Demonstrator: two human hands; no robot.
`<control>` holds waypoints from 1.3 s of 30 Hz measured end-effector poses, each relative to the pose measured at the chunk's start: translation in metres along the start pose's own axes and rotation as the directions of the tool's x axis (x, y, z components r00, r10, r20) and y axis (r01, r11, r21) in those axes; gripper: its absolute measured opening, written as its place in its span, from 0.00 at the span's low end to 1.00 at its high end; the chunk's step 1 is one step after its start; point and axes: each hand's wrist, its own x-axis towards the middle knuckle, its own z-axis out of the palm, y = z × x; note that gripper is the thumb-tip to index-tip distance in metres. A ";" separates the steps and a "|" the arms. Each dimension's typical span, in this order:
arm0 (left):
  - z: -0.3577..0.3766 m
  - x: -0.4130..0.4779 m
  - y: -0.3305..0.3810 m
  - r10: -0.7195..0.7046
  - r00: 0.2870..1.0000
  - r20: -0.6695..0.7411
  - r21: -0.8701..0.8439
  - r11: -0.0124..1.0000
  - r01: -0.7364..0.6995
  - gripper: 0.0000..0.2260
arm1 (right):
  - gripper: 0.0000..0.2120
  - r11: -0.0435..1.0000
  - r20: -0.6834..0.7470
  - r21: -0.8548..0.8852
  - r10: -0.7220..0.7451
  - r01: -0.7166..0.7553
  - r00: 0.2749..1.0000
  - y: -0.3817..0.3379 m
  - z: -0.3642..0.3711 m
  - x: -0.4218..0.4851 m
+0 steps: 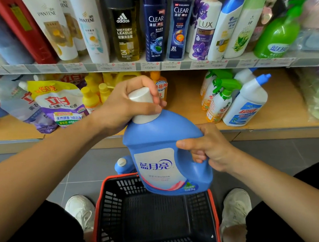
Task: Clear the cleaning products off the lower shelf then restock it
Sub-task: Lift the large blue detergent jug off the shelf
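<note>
We see a big blue detergent jug held in the air, between the lower shelf and a basket that stands on the floor between the person's shoes. Both hands are clamped on it: the left hand is wrapped around the white cap, and the right hand grips the handle, fingers passed through it. The bottom of the jug hangs over the far edge of the basket.

We judge that the clearing is only at its beginning. The part of the basket that we can see holds nothing. On the lower shelf many products are still waiting: refill pouches and yellow bottles on the left, spray bottles and a white bottle with a blue spout on the right. Only the middle of the shelf is bare. The restocking is not yet begun.

Some things are not clear to us. A second blue bottle shows only its top behind the jug, and we cannot tell if it stands in the basket or on the floor beyond it. The jug also covers the far corner of the basket. The left end of the shelf is blurred, and the price labels are too small to read.
</note>
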 end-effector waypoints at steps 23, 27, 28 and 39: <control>0.033 -0.024 -0.032 -0.220 0.887 -0.406 0.288 0.890 0.353 0.09 | 0.07 0.987 -0.077 0.030 -0.158 0.161 0.984 0.004 0.001 -0.004; 0.057 -0.033 -0.040 -0.401 0.907 -0.131 0.265 0.867 0.422 0.09 | 0.14 0.976 0.026 0.190 -0.113 0.106 0.993 0.000 -0.004 0.000; 0.060 -0.034 -0.041 -0.389 0.915 -0.105 0.258 0.878 0.403 0.09 | 0.15 0.973 0.046 0.206 -0.119 0.107 0.992 0.000 -0.005 0.001; 0.054 -0.030 -0.041 -0.325 0.942 -0.079 0.300 0.894 0.333 0.12 | 0.13 0.994 0.057 0.078 -0.080 0.076 0.995 -0.006 -0.007 0.009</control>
